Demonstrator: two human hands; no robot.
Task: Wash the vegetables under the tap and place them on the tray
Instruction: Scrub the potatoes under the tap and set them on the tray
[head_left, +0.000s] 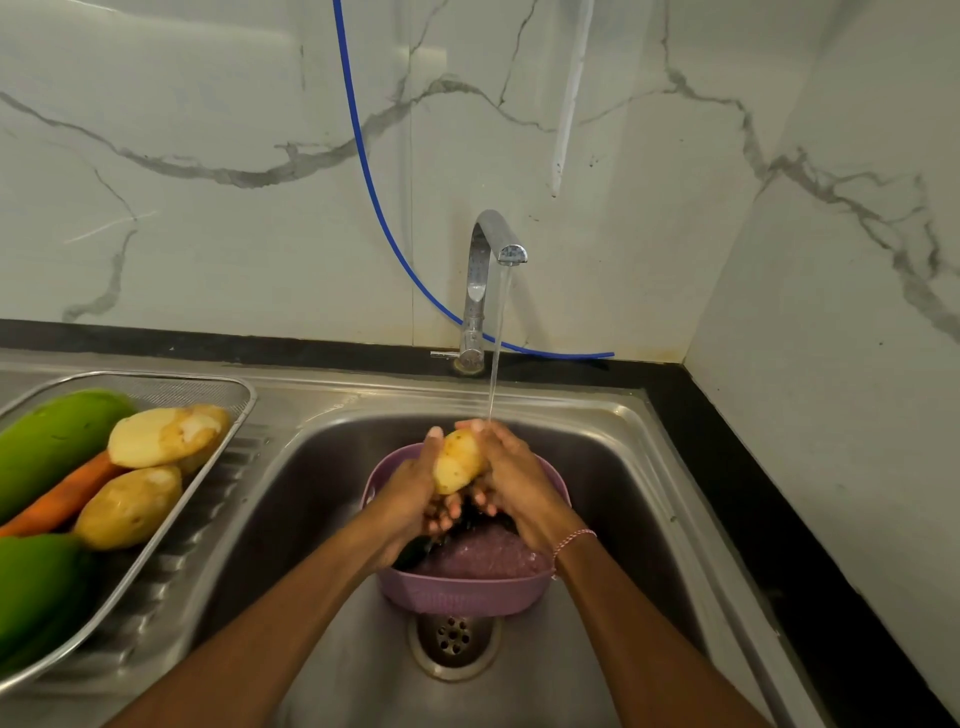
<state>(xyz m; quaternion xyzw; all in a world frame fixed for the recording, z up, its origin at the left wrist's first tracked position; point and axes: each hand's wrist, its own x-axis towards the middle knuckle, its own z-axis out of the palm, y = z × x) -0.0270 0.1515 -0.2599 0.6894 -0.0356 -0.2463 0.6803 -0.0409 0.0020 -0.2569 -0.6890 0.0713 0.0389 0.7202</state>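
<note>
Plainly, the fingers of both hands curl round one potato. The left hand and right hand cup it from either side, so the stream from the tap lands on its far end. They hold it over a purple colander in the sink, which would likely catch a slip. On the tray at the left, presumably rinsed, lie two potatoes for certain, perhaps a third behind, one carrot and two green vegetables.

Blue hose down the marble wall — purple basket in the sink, beside the drain
</note>
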